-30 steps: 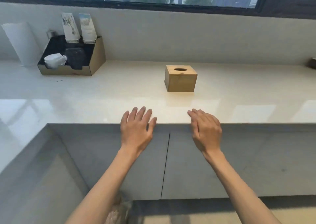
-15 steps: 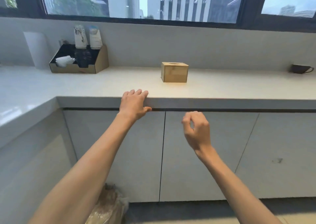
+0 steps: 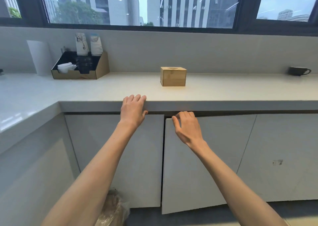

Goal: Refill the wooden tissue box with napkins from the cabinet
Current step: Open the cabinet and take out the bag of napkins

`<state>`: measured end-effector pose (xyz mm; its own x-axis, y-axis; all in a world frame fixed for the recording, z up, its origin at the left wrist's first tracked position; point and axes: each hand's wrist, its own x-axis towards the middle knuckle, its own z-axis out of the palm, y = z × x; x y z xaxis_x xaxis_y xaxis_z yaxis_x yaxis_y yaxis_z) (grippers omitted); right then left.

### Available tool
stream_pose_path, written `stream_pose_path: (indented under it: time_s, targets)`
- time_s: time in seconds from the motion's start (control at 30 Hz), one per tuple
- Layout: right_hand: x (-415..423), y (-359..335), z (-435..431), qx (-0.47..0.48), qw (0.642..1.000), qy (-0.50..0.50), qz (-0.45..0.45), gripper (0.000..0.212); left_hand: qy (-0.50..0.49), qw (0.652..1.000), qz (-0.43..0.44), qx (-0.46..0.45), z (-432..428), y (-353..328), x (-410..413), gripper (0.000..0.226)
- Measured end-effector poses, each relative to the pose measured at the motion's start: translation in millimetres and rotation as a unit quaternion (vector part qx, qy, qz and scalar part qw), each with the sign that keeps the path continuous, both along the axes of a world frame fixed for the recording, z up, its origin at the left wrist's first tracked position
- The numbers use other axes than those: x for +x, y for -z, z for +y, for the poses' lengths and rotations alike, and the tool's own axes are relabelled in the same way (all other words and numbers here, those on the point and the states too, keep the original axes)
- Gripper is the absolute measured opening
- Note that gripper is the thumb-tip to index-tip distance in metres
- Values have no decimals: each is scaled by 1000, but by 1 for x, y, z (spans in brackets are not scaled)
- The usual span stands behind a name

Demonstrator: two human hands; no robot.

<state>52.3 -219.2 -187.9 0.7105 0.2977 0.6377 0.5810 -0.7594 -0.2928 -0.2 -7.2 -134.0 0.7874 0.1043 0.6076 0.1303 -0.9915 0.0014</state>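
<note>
The wooden tissue box point(image 3: 173, 76) stands on the white counter point(image 3: 223, 91), its round top opening showing no napkin. My left hand point(image 3: 133, 111) rests flat on the counter's front edge, fingers over the top and thumb under the lip. My right hand point(image 3: 186, 127) grips the top edge of the middle cabinet door point(image 3: 197, 174), fingers hooked behind it. That door stands slightly ajar, its lower edge swung out from the neighbouring doors. The cabinet's inside is hidden, and no napkins show.
A cardboard organiser point(image 3: 80, 67) with cups, sleeves and lids sits at the back left beside a white paper roll point(image 3: 40, 57). A dark mug point(image 3: 298, 70) stands at the far right. A plastic-wrapped bag point(image 3: 111, 208) lies on the floor by the left door point(image 3: 120, 156).
My right hand dropped from the counter top to the cabinet door's upper edge and pulled it slightly out. My left hand stayed on the counter edge. My view has lowered.
</note>
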Motion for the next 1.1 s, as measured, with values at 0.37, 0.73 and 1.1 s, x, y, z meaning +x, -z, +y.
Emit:
stream_pose_path:
  time_s: [0.37, 0.73, 1.1]
  targets:
    - [-37, -44, -154, -257, 884, 284, 268, 73, 55, 995, 37, 73, -98, -10, 43, 56]
    - [-10, -30, -243, -173, 895, 333, 242, 46, 199, 976, -17, 87, -189, 3, 106, 47]
    - [69, -22, -270, -275, 861, 413, 107, 62, 204, 965, -140, 83, -193, 26, 131, 58]
